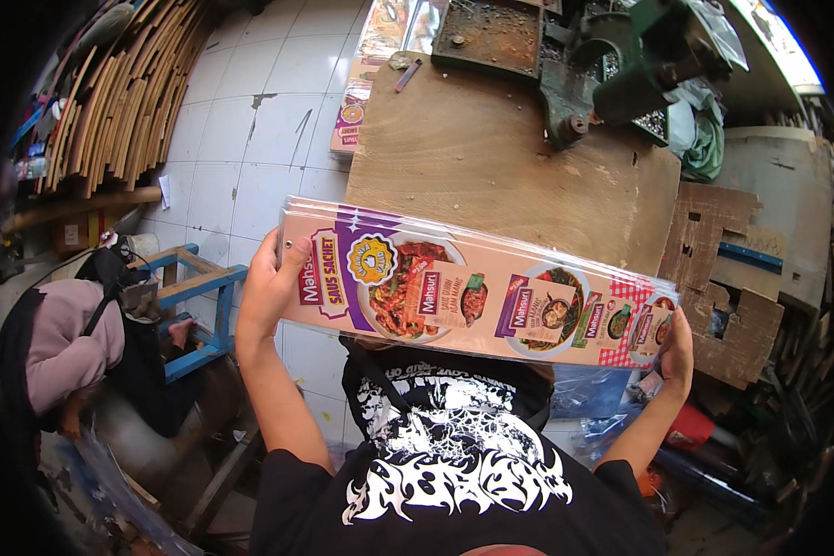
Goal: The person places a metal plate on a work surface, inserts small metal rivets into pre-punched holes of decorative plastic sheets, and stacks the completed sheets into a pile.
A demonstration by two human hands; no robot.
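A long stack of printed plastic-covered strips (477,296) is held between my hands, in front of my chest and over the near edge of a wooden worktop (491,157). The strips are peach and purple with pictures of food dishes and sachets. My left hand (265,289) is closed on the left end, its thumb on the top face near a small round eyelet in the corner. At the other end, which sits lower in view, my right hand (678,352) grips the edge from the side. Fingers under the stack are hidden.
A green metal press machine (612,83) stands at the worktop's far right, beside a tray of small metal bits (486,37). More printed strips (350,116) lie beyond the left edge. Another person (74,343) sits at left by a blue frame (199,306). Cut brown boards (727,269) lean at right.
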